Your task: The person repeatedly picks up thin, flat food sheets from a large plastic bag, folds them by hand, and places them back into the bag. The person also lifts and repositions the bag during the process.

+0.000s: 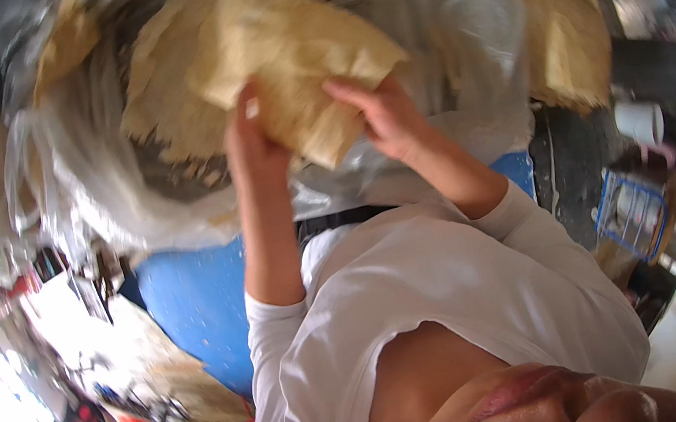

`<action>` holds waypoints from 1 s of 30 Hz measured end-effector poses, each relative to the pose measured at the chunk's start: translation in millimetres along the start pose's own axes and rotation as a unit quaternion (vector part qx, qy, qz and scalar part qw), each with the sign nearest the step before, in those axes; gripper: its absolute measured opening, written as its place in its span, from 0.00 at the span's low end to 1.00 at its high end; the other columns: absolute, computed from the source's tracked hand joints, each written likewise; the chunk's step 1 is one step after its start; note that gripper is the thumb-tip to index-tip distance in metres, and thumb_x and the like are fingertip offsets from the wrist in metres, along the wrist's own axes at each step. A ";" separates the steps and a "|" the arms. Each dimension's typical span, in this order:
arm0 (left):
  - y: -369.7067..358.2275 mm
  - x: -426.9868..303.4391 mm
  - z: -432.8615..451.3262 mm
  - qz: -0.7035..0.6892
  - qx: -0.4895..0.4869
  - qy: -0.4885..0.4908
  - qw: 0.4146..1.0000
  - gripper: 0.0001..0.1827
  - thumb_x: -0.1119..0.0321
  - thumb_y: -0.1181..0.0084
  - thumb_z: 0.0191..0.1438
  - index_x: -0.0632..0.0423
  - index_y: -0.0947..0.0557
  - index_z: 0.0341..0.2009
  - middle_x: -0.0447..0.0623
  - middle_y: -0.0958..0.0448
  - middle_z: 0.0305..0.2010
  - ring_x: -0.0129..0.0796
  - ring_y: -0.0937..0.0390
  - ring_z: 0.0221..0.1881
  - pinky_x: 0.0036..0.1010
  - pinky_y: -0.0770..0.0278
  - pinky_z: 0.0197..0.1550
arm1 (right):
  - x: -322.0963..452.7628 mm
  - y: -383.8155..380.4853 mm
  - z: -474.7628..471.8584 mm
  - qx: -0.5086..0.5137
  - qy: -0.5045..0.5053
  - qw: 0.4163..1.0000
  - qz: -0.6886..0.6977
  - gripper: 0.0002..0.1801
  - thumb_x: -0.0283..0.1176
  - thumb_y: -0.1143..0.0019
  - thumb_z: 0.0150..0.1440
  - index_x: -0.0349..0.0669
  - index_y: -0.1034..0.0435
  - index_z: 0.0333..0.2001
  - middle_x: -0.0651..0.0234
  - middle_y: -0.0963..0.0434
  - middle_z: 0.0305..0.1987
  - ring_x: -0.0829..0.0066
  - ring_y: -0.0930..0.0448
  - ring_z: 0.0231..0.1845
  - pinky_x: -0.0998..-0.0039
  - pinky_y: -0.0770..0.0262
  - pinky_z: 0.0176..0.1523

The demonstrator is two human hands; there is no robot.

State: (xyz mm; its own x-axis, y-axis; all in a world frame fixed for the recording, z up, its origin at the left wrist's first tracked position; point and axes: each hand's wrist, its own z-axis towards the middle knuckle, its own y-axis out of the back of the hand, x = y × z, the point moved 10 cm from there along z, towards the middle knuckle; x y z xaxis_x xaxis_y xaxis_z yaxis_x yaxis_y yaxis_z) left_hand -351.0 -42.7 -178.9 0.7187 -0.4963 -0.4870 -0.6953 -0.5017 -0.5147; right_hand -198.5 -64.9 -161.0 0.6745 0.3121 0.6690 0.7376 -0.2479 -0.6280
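My left hand [254, 131] and my right hand [385, 112] hold a crinkled tan sheet-like piece [294, 71] by its near part, one hand on each side. It is blurred, and its exact material cannot be told. Under and beyond it, a larger ragged tan sheet [169, 85] lies among clear plastic wrapping [108, 202]. Small tan flakes [208, 174] lie near my left hand. Some fingers of both hands are hidden by the piece.
Another folded tan bundle [564, 39] is at the right. Clear plastic [452, 11] hangs around the work area. A blue surface [199, 301] shows beside me. At the right are a white bucket [638, 122] and a blue wire-framed rack [630, 215]; clutter fills the lower left.
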 end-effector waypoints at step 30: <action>-355.5 343.5 -99.8 0.676 0.398 -0.535 0.315 0.49 0.31 0.60 0.60 0.57 0.40 0.73 0.67 0.55 0.79 0.61 0.66 0.80 0.59 0.80 0.75 | 284.8 349.2 -194.9 -0.468 0.427 0.627 -0.452 0.21 0.26 0.43 0.62 0.41 0.30 0.60 0.54 0.26 0.62 0.56 0.26 0.63 0.53 0.33 0.69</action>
State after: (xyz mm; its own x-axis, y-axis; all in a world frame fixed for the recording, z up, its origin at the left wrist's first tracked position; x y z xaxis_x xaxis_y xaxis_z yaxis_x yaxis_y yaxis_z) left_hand 142.0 -105.5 -92.8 -0.3385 0.8605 -0.3807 -0.4567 0.2035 0.8661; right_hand 257.0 -241.3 -112.3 -0.5584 0.2066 0.8034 0.2550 -0.8788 0.4033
